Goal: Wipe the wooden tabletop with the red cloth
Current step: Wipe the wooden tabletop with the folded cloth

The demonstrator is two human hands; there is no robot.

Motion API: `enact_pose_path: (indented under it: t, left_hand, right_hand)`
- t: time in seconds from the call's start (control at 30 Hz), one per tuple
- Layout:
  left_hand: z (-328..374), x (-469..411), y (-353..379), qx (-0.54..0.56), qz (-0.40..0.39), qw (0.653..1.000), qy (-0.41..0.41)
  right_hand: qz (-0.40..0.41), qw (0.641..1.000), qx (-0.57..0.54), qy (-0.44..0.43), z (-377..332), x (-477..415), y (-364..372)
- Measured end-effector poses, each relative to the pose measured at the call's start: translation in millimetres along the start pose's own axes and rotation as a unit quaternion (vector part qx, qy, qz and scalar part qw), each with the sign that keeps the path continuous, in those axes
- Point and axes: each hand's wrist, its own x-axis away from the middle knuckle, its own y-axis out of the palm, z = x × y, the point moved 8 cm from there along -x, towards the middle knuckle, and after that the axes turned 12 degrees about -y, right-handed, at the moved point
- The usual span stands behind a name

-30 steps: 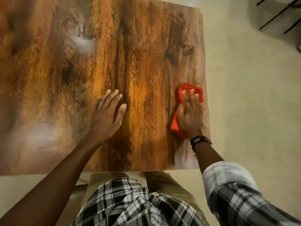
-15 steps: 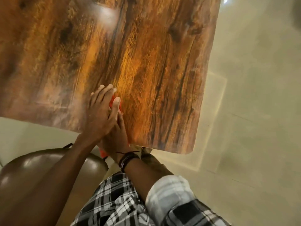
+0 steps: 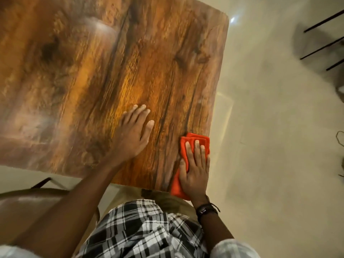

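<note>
Swept right from mid-edge, the folded red cloth [image 3: 195, 137] lay under a flat right hand [image 3: 195, 170] at the near corner of the brown wooden tabletop [image 3: 111, 71], left hand [image 3: 132, 135] flat alongside, where another stroke could carry it off.

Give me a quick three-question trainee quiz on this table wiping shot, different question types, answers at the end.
1. True or false: the left hand lies flat on the bare tabletop, apart from the red cloth.
2. The cloth lies at the table's: A far left corner, B near right corner, C middle.
3. Which wrist wears the dark band?
Key: 1 true; 2 B; 3 the right.
</note>
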Motion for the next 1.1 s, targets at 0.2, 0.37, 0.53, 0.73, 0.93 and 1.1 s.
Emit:
enact_pose_path:
  t: [0.2,0.37,0.53,0.73,0.93,1.1]
  left_hand:
    - [-5,-74,-12,0.022,0.049,0.998,-0.031]
    - [-9,-159,-36,0.016,0.108,0.991,-0.073]
    - [-7,-197,-35,-0.049,0.192,0.971,-0.131]
    - [-7,-204,-29,-0.103,0.201,0.962,-0.154]
    - [-5,-202,-34,-0.093,0.227,0.956,-0.159]
    - [-3,-196,-41,-0.067,0.289,0.944,-0.147]
  right_hand:
    - [0.032,0.999,-0.016,0.02,44,-112,-8]
    - [0.046,0.999,0.009,-0.028,84,-258,-14]
    - [0.018,0.999,0.031,-0.036,114,-403,-23]
    - [-0.055,0.997,0.033,-0.032,63,-531,-1]
    - [-0.103,0.978,0.027,-0.182,-109,-591,62]
    - [-0.122,0.933,0.056,-0.335,-209,-548,100]
